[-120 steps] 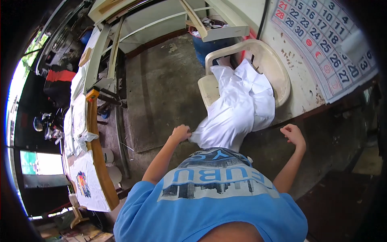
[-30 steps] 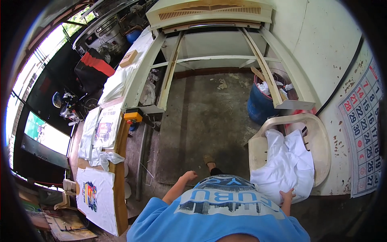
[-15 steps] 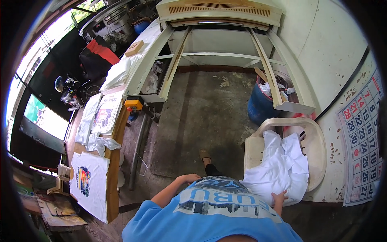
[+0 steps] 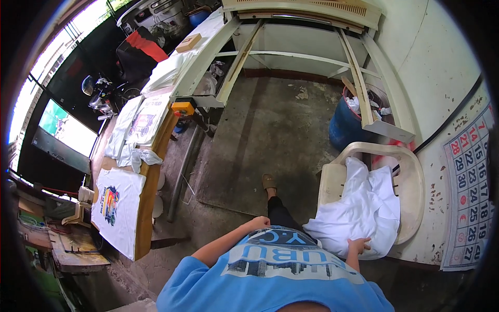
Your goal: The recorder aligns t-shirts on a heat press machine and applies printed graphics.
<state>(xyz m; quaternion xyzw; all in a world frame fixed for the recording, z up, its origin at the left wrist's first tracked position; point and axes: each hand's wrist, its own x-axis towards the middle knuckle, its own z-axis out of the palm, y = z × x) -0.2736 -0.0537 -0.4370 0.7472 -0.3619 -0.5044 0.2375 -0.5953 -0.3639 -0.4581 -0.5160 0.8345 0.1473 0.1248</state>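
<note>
A pile of white cloth (image 4: 358,208) lies bunched over the seat of a cream plastic chair (image 4: 413,208) on the right. My right hand (image 4: 358,245) grips its near edge, with one finger stretched along the fabric; the fingertips are partly hidden. In front of my blue printed shirt (image 4: 270,260), my left hand (image 4: 260,222) hangs with its fingers curled in and nothing visible in them. On the wooden table at the left, a white T-shirt with a colourful print (image 4: 117,200) lies flat, away from both hands.
A long cream machine frame with rails (image 4: 241,60) stands ahead. Below its right rail is a blue drum (image 4: 345,125) with scraps inside. The wooden table (image 4: 148,213) holds more printed shirts (image 4: 143,125). A grey pipe (image 4: 184,174) lies beside it. A calendar (image 4: 465,192) hangs at the right.
My view has shifted, and the table and machine sit higher in the picture. More of my forward leg shows. My right hand stays at the cloth's near edge; my left hand remains curled.
</note>
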